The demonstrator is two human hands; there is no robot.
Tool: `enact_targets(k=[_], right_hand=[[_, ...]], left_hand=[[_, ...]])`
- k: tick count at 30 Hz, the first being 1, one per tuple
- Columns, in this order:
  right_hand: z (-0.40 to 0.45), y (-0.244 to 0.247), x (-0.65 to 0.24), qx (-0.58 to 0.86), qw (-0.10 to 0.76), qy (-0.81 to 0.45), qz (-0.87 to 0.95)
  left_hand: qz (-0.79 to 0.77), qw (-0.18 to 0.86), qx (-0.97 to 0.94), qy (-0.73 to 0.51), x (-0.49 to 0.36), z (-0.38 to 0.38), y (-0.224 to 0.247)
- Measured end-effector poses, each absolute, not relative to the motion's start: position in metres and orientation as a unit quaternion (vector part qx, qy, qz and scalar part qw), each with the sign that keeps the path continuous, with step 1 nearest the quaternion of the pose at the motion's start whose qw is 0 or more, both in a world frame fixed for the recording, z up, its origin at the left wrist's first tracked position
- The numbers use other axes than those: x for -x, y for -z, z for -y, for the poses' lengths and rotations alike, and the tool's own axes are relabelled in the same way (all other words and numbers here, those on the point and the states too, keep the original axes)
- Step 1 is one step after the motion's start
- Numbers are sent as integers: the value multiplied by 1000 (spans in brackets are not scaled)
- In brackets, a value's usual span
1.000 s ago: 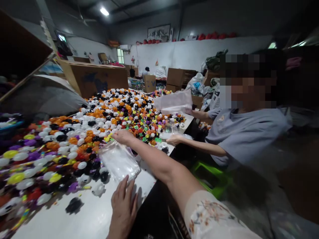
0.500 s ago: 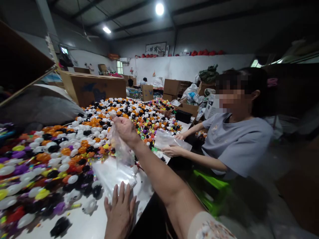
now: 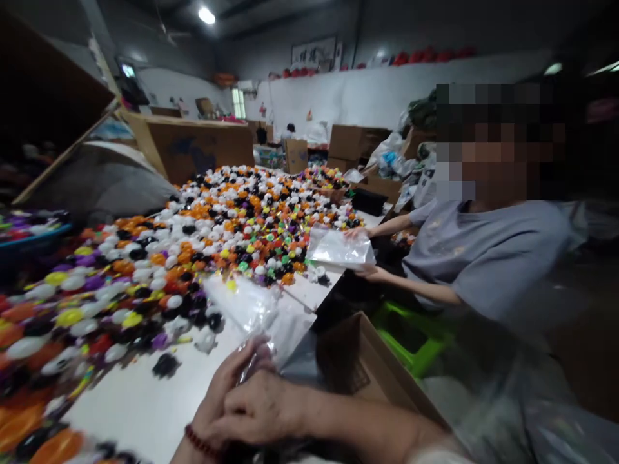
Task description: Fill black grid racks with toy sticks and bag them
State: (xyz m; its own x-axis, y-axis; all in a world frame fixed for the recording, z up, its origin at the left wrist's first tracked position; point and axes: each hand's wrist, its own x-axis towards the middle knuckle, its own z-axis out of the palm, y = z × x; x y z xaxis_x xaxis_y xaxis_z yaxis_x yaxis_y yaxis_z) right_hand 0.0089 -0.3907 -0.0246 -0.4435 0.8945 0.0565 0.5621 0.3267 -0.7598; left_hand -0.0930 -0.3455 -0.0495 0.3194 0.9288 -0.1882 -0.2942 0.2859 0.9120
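My left hand point(image 3: 229, 380), with a dark red bead bracelet at its wrist, is close to my body at the table's front edge. My right hand point(image 3: 265, 405) crosses against it. Between their curled fingers is a clear plastic bag point(image 3: 250, 361), partly hidden and smeared by motion. Just beyond my fingertips, a stack of clear plastic bags point(image 3: 242, 301) lies on the white table point(image 3: 145, 399). Small plastic pieces point(image 3: 203, 212) in white, orange, black, purple and yellow are heaped across the table to the left and behind.
An open cardboard box point(image 3: 382, 374) stands below the table edge at right, beside a green stool point(image 3: 406, 335). A co-worker point(image 3: 483, 258) in grey sits there, holding a clear bag point(image 3: 341, 248). A blue basin point(image 3: 39, 237) and a large carton point(image 3: 198, 148) are at left and back.
My right hand has come down from above the heap to my left hand, bringing the bag. My left hand has left the bag stack. The view has shifted, bringing the open box into sight.
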Motion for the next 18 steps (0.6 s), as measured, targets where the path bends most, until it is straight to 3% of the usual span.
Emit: enact_targets(k=[3, 7, 9, 11, 15, 18], right_hand=[[415, 16, -31, 448, 295, -348, 769], [420, 19, -82, 570, 494, -249, 607], [412, 32, -102, 621, 551, -234, 506], [404, 48, -109, 622, 562, -339, 428], [399, 67, -96, 486, 515, -634, 312], [396, 65, -86, 441, 514, -686, 266]], left_hand=[[-356, 778, -312, -413, 88, 341, 44], [-345, 785, -231, -460, 96, 330, 53], [-346, 775, -242, -471, 100, 329, 57], [-333, 772, -258, -476, 100, 331, 59], [-323, 770, -285, -470, 97, 335, 53], [-352, 741, -312, -478, 98, 337, 49]])
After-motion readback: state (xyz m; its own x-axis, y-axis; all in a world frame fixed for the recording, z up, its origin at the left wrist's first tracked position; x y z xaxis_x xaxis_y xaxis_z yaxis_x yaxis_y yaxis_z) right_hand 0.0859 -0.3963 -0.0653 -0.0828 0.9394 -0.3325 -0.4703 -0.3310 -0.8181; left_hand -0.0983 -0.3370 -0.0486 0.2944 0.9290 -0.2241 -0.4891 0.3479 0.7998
